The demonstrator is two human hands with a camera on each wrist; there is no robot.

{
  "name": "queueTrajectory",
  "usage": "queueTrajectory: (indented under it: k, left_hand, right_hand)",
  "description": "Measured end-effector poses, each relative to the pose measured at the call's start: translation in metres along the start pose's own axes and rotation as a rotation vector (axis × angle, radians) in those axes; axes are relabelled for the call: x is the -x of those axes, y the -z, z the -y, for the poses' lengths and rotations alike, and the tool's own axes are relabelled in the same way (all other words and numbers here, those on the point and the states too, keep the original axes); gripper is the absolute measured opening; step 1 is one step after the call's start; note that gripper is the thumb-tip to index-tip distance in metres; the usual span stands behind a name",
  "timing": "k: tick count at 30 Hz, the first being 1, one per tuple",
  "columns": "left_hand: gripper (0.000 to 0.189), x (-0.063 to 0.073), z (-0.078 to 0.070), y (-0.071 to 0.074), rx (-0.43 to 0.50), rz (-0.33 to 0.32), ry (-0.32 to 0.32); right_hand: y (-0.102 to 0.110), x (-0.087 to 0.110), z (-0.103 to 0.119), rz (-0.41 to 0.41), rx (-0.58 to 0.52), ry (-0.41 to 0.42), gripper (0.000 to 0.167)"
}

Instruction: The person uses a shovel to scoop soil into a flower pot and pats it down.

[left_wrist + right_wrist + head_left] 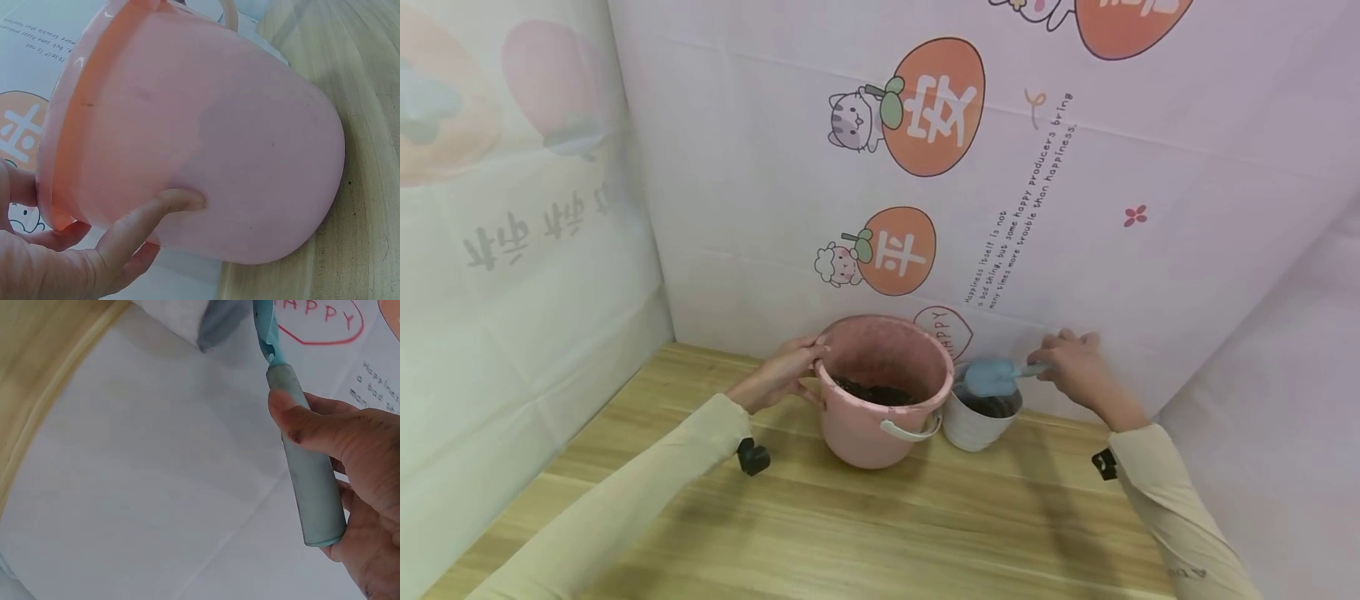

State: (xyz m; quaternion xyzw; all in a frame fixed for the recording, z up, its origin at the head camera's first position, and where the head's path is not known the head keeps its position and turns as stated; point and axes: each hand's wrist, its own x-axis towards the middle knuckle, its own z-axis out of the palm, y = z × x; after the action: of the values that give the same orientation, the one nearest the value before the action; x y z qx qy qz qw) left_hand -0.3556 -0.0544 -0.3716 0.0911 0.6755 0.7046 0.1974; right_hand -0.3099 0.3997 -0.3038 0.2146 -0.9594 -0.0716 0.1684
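A pink bucket (pixel 865 435) with dark soil (pixel 876 393) inside tilts slightly on the wooden table. My left hand (pixel 784 371) grips its left rim and side; in the left wrist view the thumb of that hand (pixel 94 256) lies along the outer wall of the bucket (pixel 212 137). To the bucket's right stands a white pot (pixel 972 429), also holding dark soil (pixel 996 406). My right hand (pixel 1075 371) holds a blue trowel (pixel 991 379) above the pot's opening. The right wrist view shows the fingers and thumb of this hand (pixel 362 450) around the trowel's grey-green handle (pixel 309 481).
The bucket's pale carrying handle (pixel 910 433) hangs at its front right, close to the pot. Printed white cloth walls (pixel 760 208) rise behind and at both sides. The wooden table (pixel 865 533) extends in front toward me.
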Motion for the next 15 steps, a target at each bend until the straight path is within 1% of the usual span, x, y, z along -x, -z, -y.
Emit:
queueTrajectory:
  k: [2,7,11,15]
  left_hand:
    - [0.055,-0.001,0.001,-0.001,0.004,-0.001,0.006]
    - [0.056,0.0,0.001,-0.002,0.007,0.001,0.004]
    - [0.055,0.0,0.001,-0.001,0.002,0.0,0.002]
    - [0.057,0.0,0.0,-0.001,-0.006,-0.004,0.006]
  right_hand:
    - [0.004,0.001,-0.001,-0.03,0.004,-0.008,0.025]
    - [0.011,0.001,-0.005,-0.151,0.019,0.005,0.024]
    - [0.012,-0.004,-0.003,-0.233,0.034,0.019,0.024]
    - [0.014,-0.012,0.003,-0.314,0.045,0.014,0.026]
